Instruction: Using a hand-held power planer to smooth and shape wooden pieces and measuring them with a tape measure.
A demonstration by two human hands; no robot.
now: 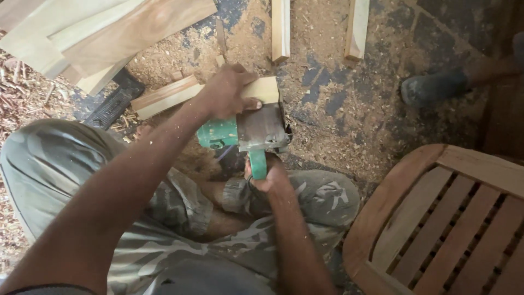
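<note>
A sawdust-strewn floor [338, 104] fills the frame; a slatted wooden chair seat [447, 224] sits lower right, pale boards [98, 33] upper left. At centre, the left hand [229, 93] presses a light wood block [180, 94] onto a green power tool [245, 134], whose handle the right hand [270, 175] clamps.

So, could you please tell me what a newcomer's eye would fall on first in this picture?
First comes the green power tool at the centre, its handle gripped by the right hand while the left hand presses a pale wood block against it. Next, the slatted wooden chair seat fills the lower right. Sawdust covers the floor, with planks stacked at the upper left.
</note>
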